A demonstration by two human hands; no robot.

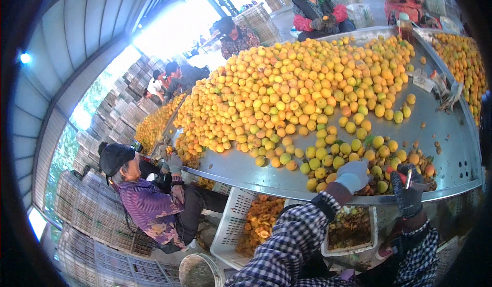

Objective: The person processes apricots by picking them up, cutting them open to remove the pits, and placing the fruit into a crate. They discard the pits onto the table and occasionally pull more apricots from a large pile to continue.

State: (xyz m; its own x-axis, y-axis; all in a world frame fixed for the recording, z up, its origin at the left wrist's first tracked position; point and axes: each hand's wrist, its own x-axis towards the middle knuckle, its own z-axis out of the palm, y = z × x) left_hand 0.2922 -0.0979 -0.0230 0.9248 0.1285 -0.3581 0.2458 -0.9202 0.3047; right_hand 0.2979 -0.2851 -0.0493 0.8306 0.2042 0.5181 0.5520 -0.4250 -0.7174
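My left hand (353, 176), in a pale grey glove, reaches over the near edge of the metal table among yellow-orange apricots (328, 161). Its fingers point away from me, and I cannot make out whether they grip a fruit. To its right, my right hand (406, 190) wears a dark glove and is closed on a small shiny metal tool (409, 178); the tool's exact kind is unclear. Beside both hands lie whole apricots and a heap of brownish fruit scraps (384, 165). A large pile of apricots (287, 92) covers the table's middle and far side.
Below the table edge (256, 185) stand a white crate of halved apricots (263, 216) and a white bin of scraps (350, 230). A bucket (199, 271) sits lower left. A co-worker (148, 194) sits at left; others work beyond. A crumpled bag (445, 89) lies far right.
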